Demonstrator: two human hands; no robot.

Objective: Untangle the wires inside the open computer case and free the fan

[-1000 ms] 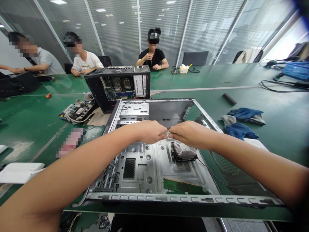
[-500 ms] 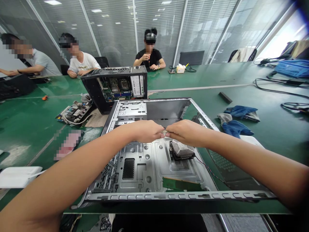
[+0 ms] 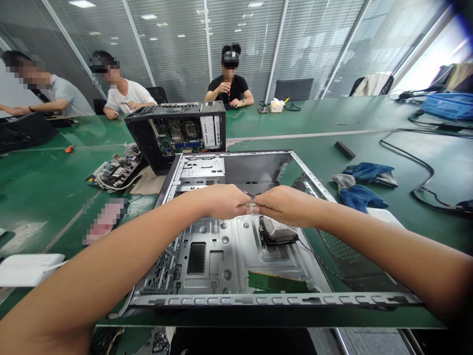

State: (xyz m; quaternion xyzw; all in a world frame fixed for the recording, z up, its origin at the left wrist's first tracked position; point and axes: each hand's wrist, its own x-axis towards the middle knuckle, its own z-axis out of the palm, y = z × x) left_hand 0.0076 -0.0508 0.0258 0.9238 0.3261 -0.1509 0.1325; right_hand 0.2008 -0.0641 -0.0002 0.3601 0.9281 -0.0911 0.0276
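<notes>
An open, bare metal computer case (image 3: 221, 246) lies flat on the green table in front of me. My left hand (image 3: 223, 201) and my right hand (image 3: 283, 203) meet over its middle, both closed in a pinch on one small part (image 3: 252, 204) that I cannot make out; thin dark wires show just above it. Below my right hand a finned heatsink (image 3: 278, 230) rests on the case floor, with a thin cable running off to the right. A green memory stick (image 3: 279, 282) lies near the case's front rail.
A second, black case (image 3: 177, 130) with its motherboard stands behind, a loose circuit board (image 3: 116, 170) to its left. Blue gloves (image 3: 364, 185) and a black cable (image 3: 424, 167) lie at the right. Three people sit across the table. A white box (image 3: 29, 268) sits at the left.
My hands stay pinched together on the small part and have sunk slightly. A black cable has come into sight at the right.
</notes>
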